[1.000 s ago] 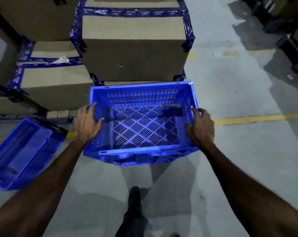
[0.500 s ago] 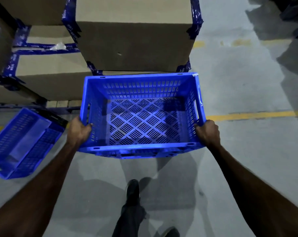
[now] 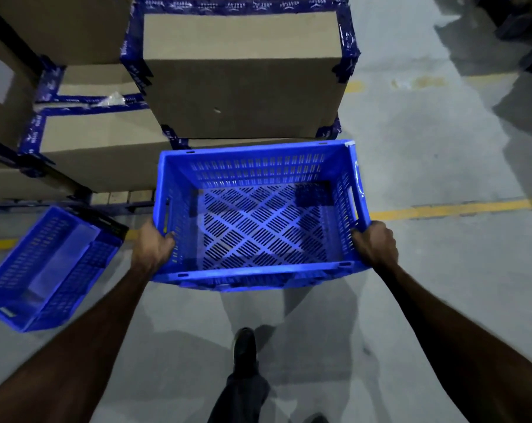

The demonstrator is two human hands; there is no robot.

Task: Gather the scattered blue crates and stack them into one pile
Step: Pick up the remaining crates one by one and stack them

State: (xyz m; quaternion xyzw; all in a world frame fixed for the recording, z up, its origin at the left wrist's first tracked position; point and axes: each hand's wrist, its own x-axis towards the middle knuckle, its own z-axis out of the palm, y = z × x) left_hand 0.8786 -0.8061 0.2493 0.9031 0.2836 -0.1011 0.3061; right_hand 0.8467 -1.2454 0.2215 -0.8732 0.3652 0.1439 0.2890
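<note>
The blue crate (image 3: 260, 215) hangs in the air in front of me, open side up and empty, carried above the grey floor (image 3: 426, 270). My left hand (image 3: 153, 248) grips its left wall near the closest corner, fingers curled over the rim; my right hand (image 3: 376, 244) grips the right wall the same way. A second blue crate (image 3: 49, 267) lies tilted on the floor to my left, beside the taped cardboard boxes (image 3: 243, 74). My shoe (image 3: 245, 346) shows below.

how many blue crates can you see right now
2. One crate is held up in front of the person, left hand and right hand gripping its sides. The other crate sits tilted on the floor at the left. More may lie out of view.
</note>
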